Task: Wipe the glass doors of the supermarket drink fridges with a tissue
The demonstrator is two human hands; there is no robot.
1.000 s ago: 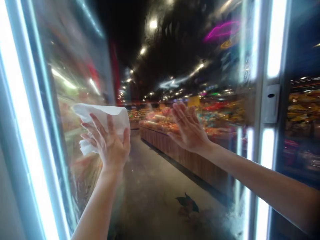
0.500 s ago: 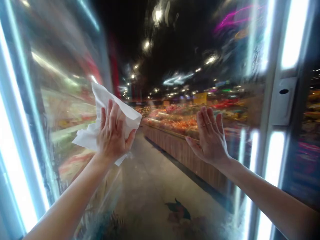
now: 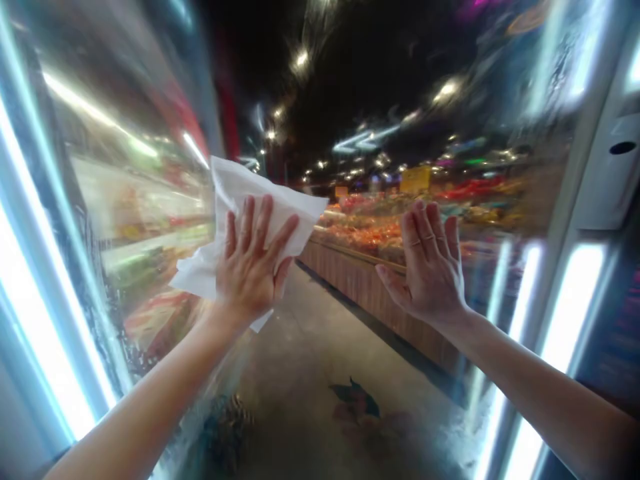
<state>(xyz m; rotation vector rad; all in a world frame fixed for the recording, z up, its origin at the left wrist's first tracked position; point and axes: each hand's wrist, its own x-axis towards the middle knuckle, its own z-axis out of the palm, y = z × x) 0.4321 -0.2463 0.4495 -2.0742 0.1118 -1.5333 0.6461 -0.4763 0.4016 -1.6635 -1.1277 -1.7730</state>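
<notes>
- Since half a second ago, the person's left hand (image 3: 247, 273) and the white sheet (image 3: 235, 183) under it have slid across to the right, nearer the other hand, and the fingers have spread wider.
- Now that left hand is flat and wide open, back towards us, laid over the sheet rather than gripping it; the thumb angles away to the right.
- One pointed corner of the sheet reaches out to the upper right, a ragged edge shows on the left, and a small tip pokes out below the hand. I cannot tell paper from cloth.
- Over on the right, the right hand (image 3: 435, 280) is open too, fingers close together, thumb apart, with nothing in its grasp. Whether its palm touches the smeared clear pane (image 3: 453, 433), I cannot tell.
- Bright light strips stand at either side, a left strip (image 3: 40, 320) and a right strip (image 3: 575, 313), with a pale fixture (image 3: 607, 177) bearing a dark oval above the latter.
- Through the pane I see a panelled display stand (image 3: 350, 280) with blurred, colourful goods, a yellow sign (image 3: 415, 179) and a dark leaf shape (image 3: 357, 397) low down.
</notes>
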